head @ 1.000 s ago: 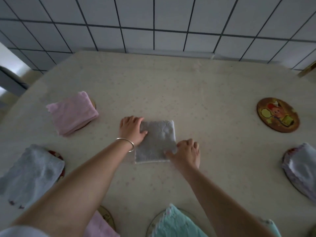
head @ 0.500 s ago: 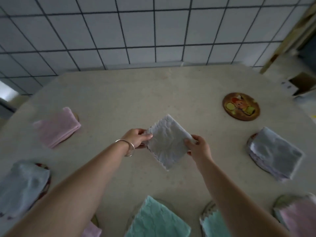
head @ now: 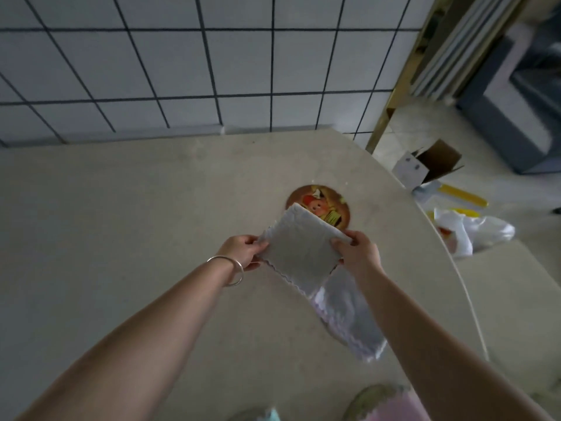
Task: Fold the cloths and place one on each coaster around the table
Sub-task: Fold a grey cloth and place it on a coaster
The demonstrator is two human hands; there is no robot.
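The left hand and the right hand each pinched an opposite edge of the folded grey square cloth, every grip curled on fabric. It hung above the beige desk, its far corner overlapping the round brown picture coaster.
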